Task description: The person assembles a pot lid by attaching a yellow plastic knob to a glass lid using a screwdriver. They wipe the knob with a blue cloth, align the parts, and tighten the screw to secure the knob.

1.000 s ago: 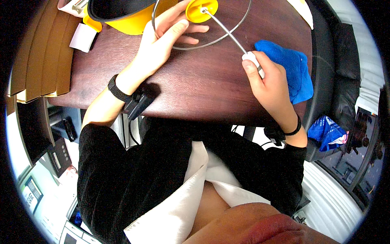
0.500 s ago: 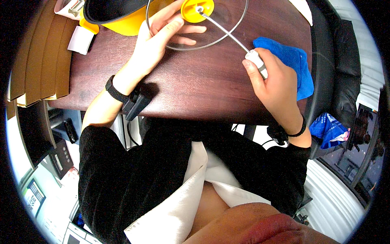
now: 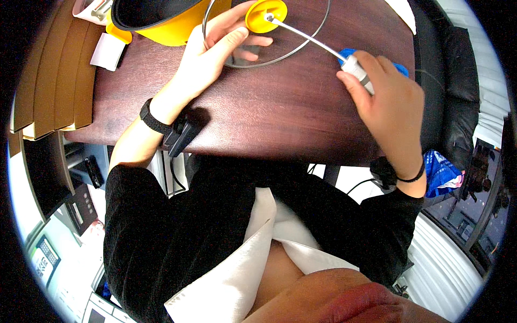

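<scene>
My left hand (image 3: pixel 207 51) holds a round clear glass lid (image 3: pixel 291 56) by its yellow knob (image 3: pixel 257 22). The index finger reaches the knob's rim, the thumb lies close below it, and the other fingers stretch out, seen through the glass. In my right hand (image 3: pixel 390 97) is a screwdriver (image 3: pixel 356 70) with a white and grey handle. Its long metal shaft points up and left, and the tip meets the screw at the knob's centre. Behind my right hand lies a blue cloth (image 3: pixel 401 69), mostly covered by it.
A yellow pot (image 3: pixel 177 27) with a dark inside stands at the far left of the brown table (image 3: pixel 280 118). Beside it are a white paper piece (image 3: pixel 106 52) and brown folders (image 3: pixel 59 75). A black chair (image 3: pixel 458 81) borders the right side.
My right hand has shifted right with its wrist turned, now covering more of the blue cloth. The lid and knob have moved slightly right. The screwdriver tip stays at the knob's centre.
</scene>
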`<state>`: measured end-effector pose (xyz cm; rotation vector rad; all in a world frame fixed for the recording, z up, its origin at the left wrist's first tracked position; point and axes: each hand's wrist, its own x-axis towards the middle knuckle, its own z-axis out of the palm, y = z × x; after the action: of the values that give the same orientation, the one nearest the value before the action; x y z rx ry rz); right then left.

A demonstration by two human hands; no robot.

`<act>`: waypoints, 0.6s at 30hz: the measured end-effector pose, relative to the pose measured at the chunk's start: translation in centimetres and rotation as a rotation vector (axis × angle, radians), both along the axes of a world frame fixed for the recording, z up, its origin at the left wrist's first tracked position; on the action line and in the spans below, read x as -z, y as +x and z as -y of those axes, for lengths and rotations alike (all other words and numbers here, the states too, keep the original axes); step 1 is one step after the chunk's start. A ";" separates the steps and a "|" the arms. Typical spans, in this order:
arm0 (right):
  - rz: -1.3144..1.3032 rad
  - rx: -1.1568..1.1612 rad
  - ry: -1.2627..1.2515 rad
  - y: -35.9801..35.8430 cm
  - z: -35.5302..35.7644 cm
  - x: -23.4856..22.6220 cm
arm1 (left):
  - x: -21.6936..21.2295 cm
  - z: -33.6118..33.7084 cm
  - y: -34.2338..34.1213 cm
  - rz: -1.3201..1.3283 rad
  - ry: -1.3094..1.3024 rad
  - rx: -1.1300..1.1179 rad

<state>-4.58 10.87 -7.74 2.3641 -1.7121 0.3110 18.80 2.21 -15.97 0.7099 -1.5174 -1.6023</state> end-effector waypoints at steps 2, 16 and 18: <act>-0.124 -0.002 -0.020 -0.1 0.3 -1.2 | 0.1 -0.1 0.2 0.025 -0.039 -0.003; 0.733 -0.011 0.417 -0.1 0.7 5.2 | 0.7 0.0 0.5 0.188 -0.268 -0.124; 1.171 0.093 0.764 0.3 0.3 6.3 | 1.0 0.2 0.6 0.247 -0.356 -0.137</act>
<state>-4.33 10.60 -14.06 2.7792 -2.7955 1.4899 19.39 2.04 -16.98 0.8087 -1.8292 -1.1337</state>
